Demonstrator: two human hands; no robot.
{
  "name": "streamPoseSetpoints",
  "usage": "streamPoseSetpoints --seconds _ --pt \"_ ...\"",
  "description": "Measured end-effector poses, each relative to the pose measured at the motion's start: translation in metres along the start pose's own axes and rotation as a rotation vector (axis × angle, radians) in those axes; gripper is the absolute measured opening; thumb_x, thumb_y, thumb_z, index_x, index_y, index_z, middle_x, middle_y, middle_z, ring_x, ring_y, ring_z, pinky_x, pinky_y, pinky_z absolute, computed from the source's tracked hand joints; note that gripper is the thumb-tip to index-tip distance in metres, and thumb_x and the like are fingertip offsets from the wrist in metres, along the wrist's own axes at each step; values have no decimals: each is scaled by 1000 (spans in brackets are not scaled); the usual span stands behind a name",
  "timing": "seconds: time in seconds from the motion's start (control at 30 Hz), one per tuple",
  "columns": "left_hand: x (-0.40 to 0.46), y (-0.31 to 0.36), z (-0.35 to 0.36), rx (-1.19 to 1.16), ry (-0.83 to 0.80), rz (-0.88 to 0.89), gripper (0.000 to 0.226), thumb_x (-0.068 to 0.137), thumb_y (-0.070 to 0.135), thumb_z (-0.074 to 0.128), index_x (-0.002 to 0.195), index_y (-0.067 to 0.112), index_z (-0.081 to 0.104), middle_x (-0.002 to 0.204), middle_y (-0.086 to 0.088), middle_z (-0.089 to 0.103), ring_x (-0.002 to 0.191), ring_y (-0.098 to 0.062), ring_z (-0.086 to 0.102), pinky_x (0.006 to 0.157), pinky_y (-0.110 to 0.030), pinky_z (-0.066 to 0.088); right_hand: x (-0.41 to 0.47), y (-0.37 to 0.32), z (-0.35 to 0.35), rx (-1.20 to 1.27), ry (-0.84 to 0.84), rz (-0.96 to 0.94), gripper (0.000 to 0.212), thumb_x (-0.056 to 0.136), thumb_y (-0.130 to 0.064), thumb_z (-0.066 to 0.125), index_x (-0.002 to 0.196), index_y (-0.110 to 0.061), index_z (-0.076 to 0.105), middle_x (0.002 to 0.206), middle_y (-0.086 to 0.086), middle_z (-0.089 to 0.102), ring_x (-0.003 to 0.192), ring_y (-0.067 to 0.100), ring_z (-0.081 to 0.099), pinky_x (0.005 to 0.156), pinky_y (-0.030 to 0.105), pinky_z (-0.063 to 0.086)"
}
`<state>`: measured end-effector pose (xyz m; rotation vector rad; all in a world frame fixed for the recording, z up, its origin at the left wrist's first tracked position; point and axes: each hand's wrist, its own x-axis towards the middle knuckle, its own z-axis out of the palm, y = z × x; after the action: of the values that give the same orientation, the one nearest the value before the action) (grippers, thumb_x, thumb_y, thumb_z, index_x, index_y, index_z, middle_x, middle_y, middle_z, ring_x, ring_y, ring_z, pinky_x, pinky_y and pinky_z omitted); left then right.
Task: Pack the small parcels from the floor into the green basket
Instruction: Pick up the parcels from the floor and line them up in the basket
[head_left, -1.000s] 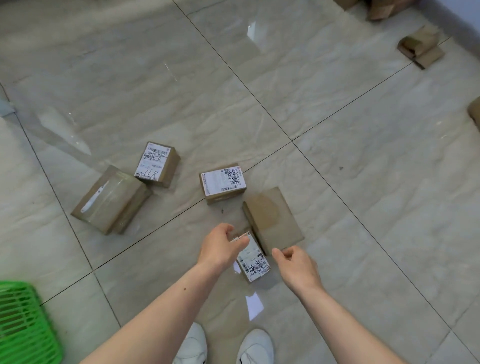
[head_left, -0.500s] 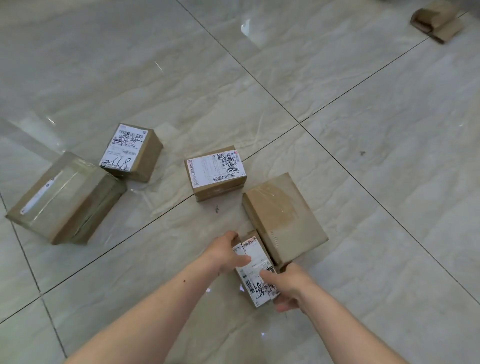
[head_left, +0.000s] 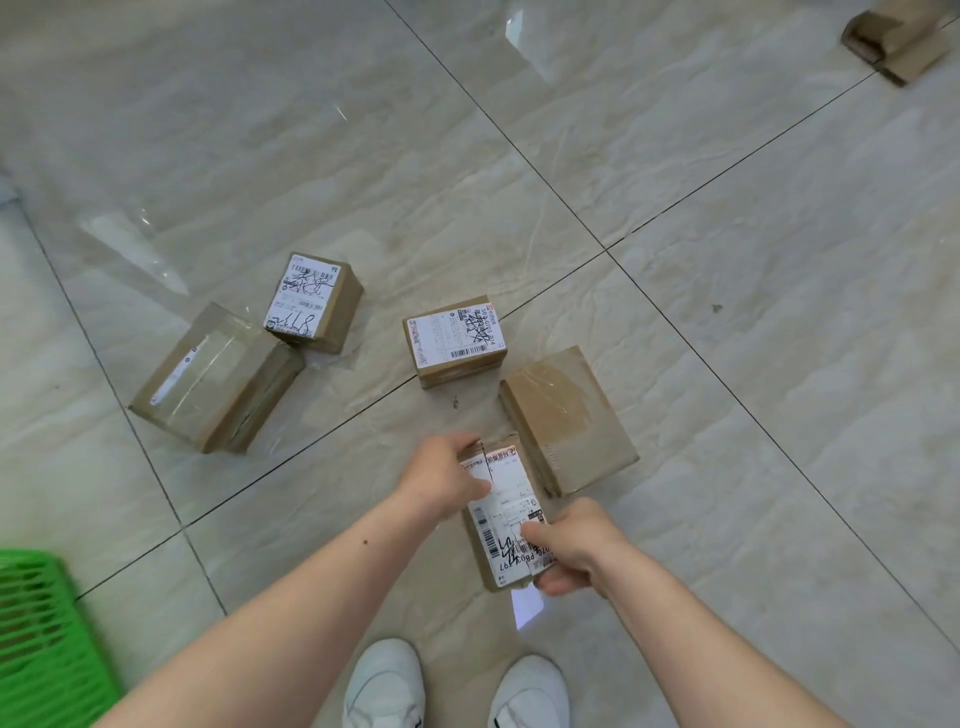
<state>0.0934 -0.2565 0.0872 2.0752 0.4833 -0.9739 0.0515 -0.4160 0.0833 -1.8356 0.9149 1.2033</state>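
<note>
A small labelled cardboard parcel (head_left: 504, 514) is held between both hands just above the floor. My left hand (head_left: 447, 480) grips its far left end, thumb on the label. My right hand (head_left: 571, 545) grips its near right corner. Several more parcels lie on the tiles: a plain taped one (head_left: 566, 415) just right of the held one, a labelled one (head_left: 454, 338) behind, another labelled one (head_left: 311, 301) farther left, and a larger taped box (head_left: 218, 376) leaning beside it. The green basket (head_left: 41, 639) shows at the bottom left corner.
My white shoes (head_left: 384, 686) stand right below the held parcel. An opened cardboard box (head_left: 893, 39) lies at the far top right. The floor is glossy grey tile with dark grout lines.
Both hands closed on the small labelled parcel and lifted it slightly toward me. The view pulled back, so the green basket and my shoes are in sight again.
</note>
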Motion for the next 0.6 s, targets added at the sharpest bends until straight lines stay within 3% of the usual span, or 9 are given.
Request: streamPoseSetpoints --seconds 0.1,0.17,0.3,0.43,0.6 --pt "-44 23 -30 -28 72 5 72 72 10 77 138 20 51 131 -2 60 115 -20 61 101 -33 48 -56 -22 -13 -10 -28 -44 29 84 -24 67 101 0 66 89 16 76 59 26 72 53 34 61" --pt "-77 44 -54 -5 148 8 73 71 14 77 138 19 50 131 -1 58 116 -21 59 99 -30 47 -96 -40 -23 -13 -36 -77 26 85 -24 66 99 -2 65 90 15 76 55 23 70 50 32 58" --pt "-143 89 -107 -44 289 6 59 70 17 78 124 17 54 121 0 61 108 -21 60 91 -32 48 -182 -77 -40 -15 -23 -147 20 86 -25 66 80 -8 58 83 15 73 56 25 69 51 33 58" --pt "-206 128 -157 -94 335 36 60 68 19 77 123 22 54 121 0 59 107 -22 61 93 -39 50 -260 -114 -51 -35 -16 -218 26 87 -26 62 104 -7 59 95 17 74 59 28 73 49 32 58" --pt "-271 156 -215 -223 326 59 74 67 16 76 132 33 46 124 -2 52 102 -22 62 90 -37 54 -343 -155 -52 -84 -5 -313 13 90 -28 58 96 -17 60 98 10 74 62 27 75 52 32 59"
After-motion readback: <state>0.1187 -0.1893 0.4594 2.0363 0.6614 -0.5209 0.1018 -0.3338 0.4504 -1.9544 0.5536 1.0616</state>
